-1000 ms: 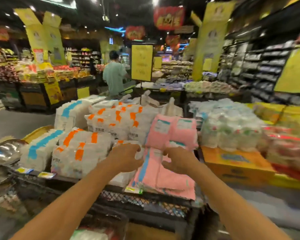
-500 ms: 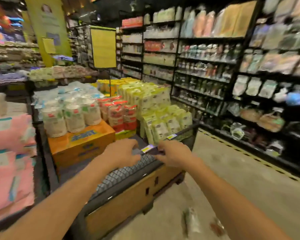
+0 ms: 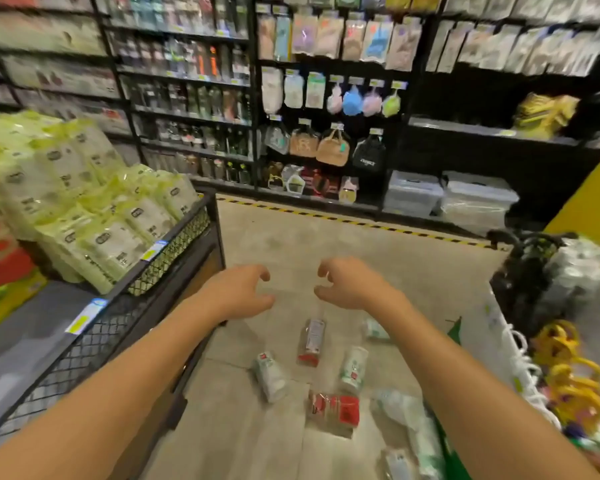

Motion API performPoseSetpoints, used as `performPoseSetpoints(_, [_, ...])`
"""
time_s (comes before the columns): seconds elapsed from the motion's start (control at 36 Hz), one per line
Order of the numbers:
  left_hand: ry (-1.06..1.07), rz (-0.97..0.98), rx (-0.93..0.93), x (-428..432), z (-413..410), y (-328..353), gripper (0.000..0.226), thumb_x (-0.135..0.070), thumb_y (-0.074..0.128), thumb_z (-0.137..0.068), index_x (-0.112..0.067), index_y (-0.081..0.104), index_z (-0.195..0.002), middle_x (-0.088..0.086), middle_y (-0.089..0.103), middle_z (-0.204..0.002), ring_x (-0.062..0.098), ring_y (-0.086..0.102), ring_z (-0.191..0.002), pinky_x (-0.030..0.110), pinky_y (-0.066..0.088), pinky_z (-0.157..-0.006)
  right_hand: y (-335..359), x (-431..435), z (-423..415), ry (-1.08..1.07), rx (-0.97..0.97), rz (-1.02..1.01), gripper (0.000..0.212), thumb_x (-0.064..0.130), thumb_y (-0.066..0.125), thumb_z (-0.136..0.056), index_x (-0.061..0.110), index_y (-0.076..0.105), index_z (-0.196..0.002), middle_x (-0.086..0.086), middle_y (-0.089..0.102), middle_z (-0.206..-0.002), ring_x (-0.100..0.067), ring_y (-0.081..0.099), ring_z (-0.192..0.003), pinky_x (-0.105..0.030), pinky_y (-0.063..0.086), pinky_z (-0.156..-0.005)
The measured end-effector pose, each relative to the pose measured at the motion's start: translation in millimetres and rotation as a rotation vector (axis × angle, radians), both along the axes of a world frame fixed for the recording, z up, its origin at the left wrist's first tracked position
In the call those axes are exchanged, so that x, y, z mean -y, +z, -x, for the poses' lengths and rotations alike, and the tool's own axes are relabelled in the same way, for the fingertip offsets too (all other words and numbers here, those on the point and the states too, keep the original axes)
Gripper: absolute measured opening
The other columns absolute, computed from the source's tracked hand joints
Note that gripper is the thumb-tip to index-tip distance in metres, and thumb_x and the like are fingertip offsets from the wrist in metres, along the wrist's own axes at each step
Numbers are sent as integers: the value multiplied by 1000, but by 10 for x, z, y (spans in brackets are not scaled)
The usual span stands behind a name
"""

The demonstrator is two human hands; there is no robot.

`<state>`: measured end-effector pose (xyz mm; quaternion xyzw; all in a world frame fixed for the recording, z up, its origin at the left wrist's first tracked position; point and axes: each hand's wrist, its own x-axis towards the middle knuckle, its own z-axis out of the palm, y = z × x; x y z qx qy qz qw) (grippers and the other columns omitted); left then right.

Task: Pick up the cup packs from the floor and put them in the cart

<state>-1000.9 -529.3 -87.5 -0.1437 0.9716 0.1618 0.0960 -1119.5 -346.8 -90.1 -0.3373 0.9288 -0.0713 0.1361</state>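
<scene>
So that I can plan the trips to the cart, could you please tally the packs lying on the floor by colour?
Red packs: 2
White-and-green packs: 3
Pale blurred packs, colour unclear: 2
Total: 7

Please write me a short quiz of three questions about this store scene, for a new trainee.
1. True or false: the person's left hand is gripping something.
2. Fill in: the right hand holds ____.
3. Where do the clear plastic cup packs with red labels lie? A: on the grey concrete floor; B: in the left hand; C: in the right hand.
Key: 1 false; 2 nothing; 3 A.
</scene>
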Motion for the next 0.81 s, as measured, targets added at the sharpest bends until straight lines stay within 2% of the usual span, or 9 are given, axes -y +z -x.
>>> performPoseSetpoints(0.11, [-46, -61, 17, 149, 324, -204, 55, -45, 58, -95, -23, 48, -144, 1, 53, -144, 21, 57, -124, 35, 49, -98, -127, 29, 189, -124, 6, -39, 48, 44, 61, -97, 19, 56, -138, -5, 62, -133, -28, 60, -118, -46, 53, -97])
performPoseSetpoints(0.36, [-133, -175, 100, 547, 968, -639, 51, -45, 59, -93, -21, 54, -138, 3, 59, -137, 22, 59, -118, 34, 49, -94, -587, 169, 445, -298, 93, -80, 49, 46, 57, -99, 19, 55, -140, -3, 63, -136, -26, 59, -122, -42, 52, -96])
performPoseSetpoints(0.47, [-155, -220, 170, 545, 1192, -867, 54, -46, 59, -94, -20, 52, -140, 4, 58, -138, 23, 59, -118, 33, 47, -93, -805, 158, 597, -342, 121, -91, 48, 46, 57, -98, 19, 57, -139, -3, 65, -133, -26, 61, -120, -37, 51, -89])
performPoseSetpoints(0.53, [-161, -235, 183, 541, 1383, -1021, 52, -45, 59, -94, -20, 52, -139, 5, 59, -137, 24, 59, -118, 34, 49, -95, -946, 148, 748, -363, 137, -74, 49, 47, 59, -96, 19, 58, -137, -5, 65, -132, -26, 62, -120, -41, 54, -94])
performPoseSetpoints(0.58, [-150, -251, 208, 543, 1574, -1180, 51, -45, 59, -94, -20, 54, -138, 5, 60, -135, 23, 60, -117, 34, 48, -94, -1088, 143, 911, -375, 154, -69, 49, 47, 60, -96, 19, 58, -136, -5, 64, -133, -26, 62, -118, -44, 54, -97])
performPoseSetpoints(0.67, [-97, -294, 242, 550, 1865, -1437, 51, -46, 60, -92, -20, 56, -135, 6, 61, -133, 24, 60, -119, 32, 46, -94, -1329, 151, 1220, -358, 197, -87, 48, 43, 60, -98, 16, 58, -138, -7, 62, -134, -26, 62, -116, -39, 53, -96])
performPoseSetpoints(0.72, [-47, -312, 269, 574, 2067, -1625, 51, -47, 61, -91, -20, 58, -133, 5, 62, -130, 24, 59, -119, 33, 47, -96, -1524, 176, 1463, -352, 226, -94, 48, 44, 60, -97, 17, 58, -137, -9, 61, -136, -27, 64, -113, -40, 54, -95])
performPoseSetpoints(0.81, [43, -323, 298, 643, 2386, -1954, 47, -43, 62, -90, -20, 59, -131, 2, 63, -117, 23, 60, -114, 34, 48, -97, -1898, 222, 1860, -357, 262, -85, 48, 47, 60, -95, 20, 58, -135, -5, 66, -130, -26, 64, -114, -45, 55, -94])
